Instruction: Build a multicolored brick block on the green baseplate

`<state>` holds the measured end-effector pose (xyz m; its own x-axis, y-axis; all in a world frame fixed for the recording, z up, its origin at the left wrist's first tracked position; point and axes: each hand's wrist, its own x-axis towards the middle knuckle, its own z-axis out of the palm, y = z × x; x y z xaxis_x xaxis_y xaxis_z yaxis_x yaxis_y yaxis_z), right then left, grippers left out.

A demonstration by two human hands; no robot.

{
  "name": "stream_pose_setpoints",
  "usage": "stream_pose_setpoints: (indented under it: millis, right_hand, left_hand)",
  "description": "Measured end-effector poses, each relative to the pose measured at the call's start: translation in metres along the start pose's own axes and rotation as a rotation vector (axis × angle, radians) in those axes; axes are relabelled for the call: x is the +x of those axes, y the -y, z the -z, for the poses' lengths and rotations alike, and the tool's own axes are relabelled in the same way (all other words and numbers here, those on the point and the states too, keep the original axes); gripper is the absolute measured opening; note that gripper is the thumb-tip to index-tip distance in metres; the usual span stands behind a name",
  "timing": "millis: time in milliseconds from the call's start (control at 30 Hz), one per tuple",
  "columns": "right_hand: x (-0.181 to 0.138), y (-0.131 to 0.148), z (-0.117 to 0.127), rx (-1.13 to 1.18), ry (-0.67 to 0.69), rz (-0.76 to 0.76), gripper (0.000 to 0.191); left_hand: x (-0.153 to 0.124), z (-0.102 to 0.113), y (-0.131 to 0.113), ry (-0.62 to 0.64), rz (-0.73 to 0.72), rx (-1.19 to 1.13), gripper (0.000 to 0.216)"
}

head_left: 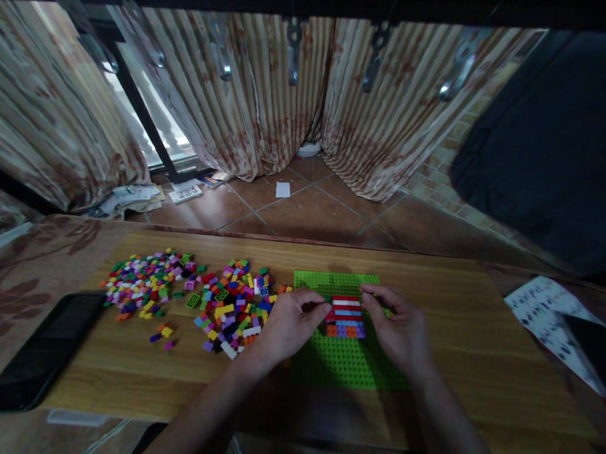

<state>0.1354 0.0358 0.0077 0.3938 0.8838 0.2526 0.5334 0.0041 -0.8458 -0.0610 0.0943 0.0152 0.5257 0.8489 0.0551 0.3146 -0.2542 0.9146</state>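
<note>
A green studded baseplate lies on the wooden table, with a block of toy bricks in red, white, blue, orange and purple rows at its middle. At the block's left side is my left hand, thumb and forefinger closed together close to a red brick; what they pinch, if anything, is hidden. My right hand is by the block's upper right corner, thumb and forefinger drawn together. Whether something small sits between those fingertips I cannot make out.
Loose mixed bricks are heaped left of the baseplate, with another pile of small bricks farther left. A black phone-like device lies at the table's left end. A printed sheet is at the right. Metal clips hang overhead.
</note>
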Motion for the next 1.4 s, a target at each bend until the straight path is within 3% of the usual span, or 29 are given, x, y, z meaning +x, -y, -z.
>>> stream_pose_setpoints:
  millis: [733,1100,1400]
  right_hand:
    - [0.0,0.004,0.001,-0.04,0.032,0.008,0.027]
    - [0.0,0.002,-0.001,-0.085,0.144,0.004,0.028]
    - [0.0,0.005,-0.006,-0.063,0.195,0.03,0.026]
  left_hand:
    - [-0.001,-0.007,-0.006,-0.047,0.005,-0.019,0.013]
    - [-0.002,-0.011,-0.009,-0.071,0.012,-0.009,0.013]
    - [-0.004,-0.017,-0.006,-0.128,-0.11,0.097,0.02]
